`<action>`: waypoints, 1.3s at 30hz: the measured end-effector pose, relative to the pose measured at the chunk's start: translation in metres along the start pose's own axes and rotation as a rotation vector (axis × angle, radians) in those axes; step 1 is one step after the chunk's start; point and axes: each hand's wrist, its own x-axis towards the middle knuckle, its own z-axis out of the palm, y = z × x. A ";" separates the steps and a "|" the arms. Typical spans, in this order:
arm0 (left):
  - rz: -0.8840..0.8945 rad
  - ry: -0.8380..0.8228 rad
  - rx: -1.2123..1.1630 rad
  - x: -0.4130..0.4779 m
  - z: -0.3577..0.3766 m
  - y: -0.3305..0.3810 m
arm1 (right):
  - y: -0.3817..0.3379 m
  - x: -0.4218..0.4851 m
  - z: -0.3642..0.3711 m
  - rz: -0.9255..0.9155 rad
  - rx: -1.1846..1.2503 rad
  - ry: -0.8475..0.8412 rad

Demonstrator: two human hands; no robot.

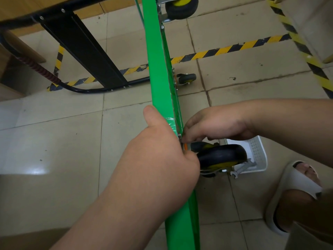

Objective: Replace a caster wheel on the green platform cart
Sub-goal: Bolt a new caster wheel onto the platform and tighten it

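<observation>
Lower centre: left hand [162, 152] grips green platform cart [158, 83] edge; right hand [216, 123] pinches, apparently, a mounting bolt [180, 136] at black-and-yellow rubber caster wheel [222, 156]. Fastening step; threading needs alignment.

Colours: cart deck [162, 87] plain bright green. Nearest me, caster wheel [222, 156] has black tyre, yellow hub, orange bit at the mount. The floor tape [225, 49] is yellow/black diagonal stripes on beige tiles [54, 141]. White basket [255, 150], perforated grid. My slipper [295, 179] is white.
</observation>
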 end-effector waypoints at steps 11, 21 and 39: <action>0.002 -0.001 0.008 0.000 -0.002 0.001 | -0.001 0.001 0.002 0.059 0.108 -0.040; -0.002 -0.005 0.006 0.000 -0.001 0.001 | 0.000 0.004 0.001 0.020 0.033 -0.012; -0.017 -0.008 0.025 0.000 -0.002 0.001 | -0.001 0.000 0.005 0.073 0.119 -0.018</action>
